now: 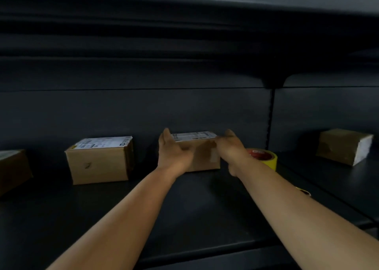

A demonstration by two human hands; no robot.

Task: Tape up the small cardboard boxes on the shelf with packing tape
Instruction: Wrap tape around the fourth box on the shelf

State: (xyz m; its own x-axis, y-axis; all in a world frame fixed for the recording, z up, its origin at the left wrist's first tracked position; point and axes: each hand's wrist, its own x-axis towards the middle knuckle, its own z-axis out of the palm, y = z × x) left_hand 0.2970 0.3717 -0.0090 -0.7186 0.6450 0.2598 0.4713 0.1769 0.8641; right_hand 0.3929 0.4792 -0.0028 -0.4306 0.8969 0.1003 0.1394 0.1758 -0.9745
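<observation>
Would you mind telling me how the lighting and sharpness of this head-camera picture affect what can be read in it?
In the head view the dark shelf is dimly lit and its upper part is nearly black; the left hand and right hand are motion-blurred at the middle box; the box's white label is unreadable; wide-angle distortion bows the shelf's lines; the tape roll is soft.

place: stockroom | dark metal shelving (123, 218) | labelled parcels (99, 160)

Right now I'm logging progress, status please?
Both hands, left and right, on middle box. Left flat, right grip unclear. Tape roll idle beside it. Nothing blocking.
</observation>
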